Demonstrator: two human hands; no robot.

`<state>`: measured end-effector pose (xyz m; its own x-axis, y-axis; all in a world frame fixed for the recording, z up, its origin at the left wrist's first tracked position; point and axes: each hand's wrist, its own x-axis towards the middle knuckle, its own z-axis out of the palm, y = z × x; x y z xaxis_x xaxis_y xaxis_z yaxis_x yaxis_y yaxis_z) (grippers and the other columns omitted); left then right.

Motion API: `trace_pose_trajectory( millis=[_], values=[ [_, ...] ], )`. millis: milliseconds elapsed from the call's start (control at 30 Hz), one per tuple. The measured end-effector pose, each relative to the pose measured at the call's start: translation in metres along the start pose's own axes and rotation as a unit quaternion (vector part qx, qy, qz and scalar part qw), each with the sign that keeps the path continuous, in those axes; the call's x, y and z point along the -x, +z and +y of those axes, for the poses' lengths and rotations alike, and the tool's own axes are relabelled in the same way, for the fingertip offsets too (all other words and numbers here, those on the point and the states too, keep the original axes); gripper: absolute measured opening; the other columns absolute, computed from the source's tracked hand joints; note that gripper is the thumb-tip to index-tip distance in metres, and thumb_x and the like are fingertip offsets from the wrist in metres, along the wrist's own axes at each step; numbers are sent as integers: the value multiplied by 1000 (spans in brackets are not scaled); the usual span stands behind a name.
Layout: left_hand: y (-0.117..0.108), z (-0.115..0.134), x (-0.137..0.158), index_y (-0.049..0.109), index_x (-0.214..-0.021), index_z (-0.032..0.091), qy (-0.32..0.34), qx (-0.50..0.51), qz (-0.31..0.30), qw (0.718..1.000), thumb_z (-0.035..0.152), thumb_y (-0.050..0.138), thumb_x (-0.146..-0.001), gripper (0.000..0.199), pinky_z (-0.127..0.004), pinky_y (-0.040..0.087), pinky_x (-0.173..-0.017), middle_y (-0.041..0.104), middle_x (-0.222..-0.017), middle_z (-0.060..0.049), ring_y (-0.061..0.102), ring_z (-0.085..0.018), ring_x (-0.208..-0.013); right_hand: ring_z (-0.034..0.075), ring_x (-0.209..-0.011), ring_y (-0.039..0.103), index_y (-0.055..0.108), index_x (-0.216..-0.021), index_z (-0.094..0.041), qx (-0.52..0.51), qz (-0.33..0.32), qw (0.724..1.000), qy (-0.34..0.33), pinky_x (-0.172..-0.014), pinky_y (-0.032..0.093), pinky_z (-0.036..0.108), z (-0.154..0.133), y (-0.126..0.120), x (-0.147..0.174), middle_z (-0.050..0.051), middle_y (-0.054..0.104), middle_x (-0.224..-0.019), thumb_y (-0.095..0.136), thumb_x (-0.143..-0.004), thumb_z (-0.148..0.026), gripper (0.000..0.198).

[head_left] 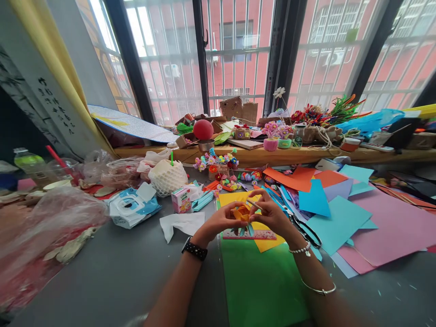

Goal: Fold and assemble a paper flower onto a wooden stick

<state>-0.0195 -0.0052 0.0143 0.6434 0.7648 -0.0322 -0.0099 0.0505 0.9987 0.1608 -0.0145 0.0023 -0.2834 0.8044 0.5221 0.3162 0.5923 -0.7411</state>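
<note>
An orange paper flower (241, 214) with light blue pieces hanging under it is held up over the green mat (262, 281). My left hand (220, 220) is closed round the flower's left side. In the fingers of my right hand (272, 214) is a thin pale stick (255, 205), pinched close to the petals; I cannot tell whether its tip touches them. Below both hands lie yellow paper (267, 244) and a pink patterned ruler (267, 235). Black-handled scissors (309, 231) rest just right of my right wrist.
Coloured paper sheets (340, 222) spread over the right side. To the left are a wipes pack (131, 206), a white tissue (182, 225), a small pink box (181, 200) and plastic bags (51, 227). Small craft flowers (218, 161) stand behind, before a cluttered windowsill (252, 156).
</note>
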Motion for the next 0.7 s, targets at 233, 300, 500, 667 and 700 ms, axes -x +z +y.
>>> trace_pose_trajectory(
  millis=[233,300,500,667,700],
  values=[
    [-3,-10,-7,42,-98,18,87,-11,78,993,25,75,-55,55,-18,41,-53,56,-78,1,56,-8,-61,15,-73,49,66,-74,-20,32,50,998,21,-49,40,26,-1,8,-2,8,47,-100,64,-67,-39,20],
    [-3,-12,-8,42,-97,18,96,-15,82,992,23,76,-53,56,-19,43,-56,55,-78,1,57,-9,-64,14,-73,49,66,-71,-20,26,67,997,25,-50,40,25,0,10,-2,7,47,-99,63,-68,-39,19],
    [-3,-13,-8,41,-94,19,109,-5,82,991,20,77,-51,55,-22,47,-62,54,-83,1,59,-13,-74,18,-82,50,64,-67,-19,1,101,995,16,-62,43,29,-1,13,-2,7,48,-95,62,-69,-42,24],
    [-3,-12,-7,41,-92,19,103,-13,72,992,20,76,-51,54,-21,45,-58,56,-82,1,58,-11,-70,16,-76,50,64,-68,-19,6,99,995,18,-67,44,31,2,12,-2,6,48,-94,59,-71,-44,25],
    [-3,-12,-7,41,-92,19,101,-12,69,992,21,76,-51,54,-20,45,-57,56,-81,2,58,-10,-69,16,-78,50,63,-68,-19,4,97,995,18,-67,44,31,3,12,-2,6,48,-94,59,-71,-44,25]
  ],
)
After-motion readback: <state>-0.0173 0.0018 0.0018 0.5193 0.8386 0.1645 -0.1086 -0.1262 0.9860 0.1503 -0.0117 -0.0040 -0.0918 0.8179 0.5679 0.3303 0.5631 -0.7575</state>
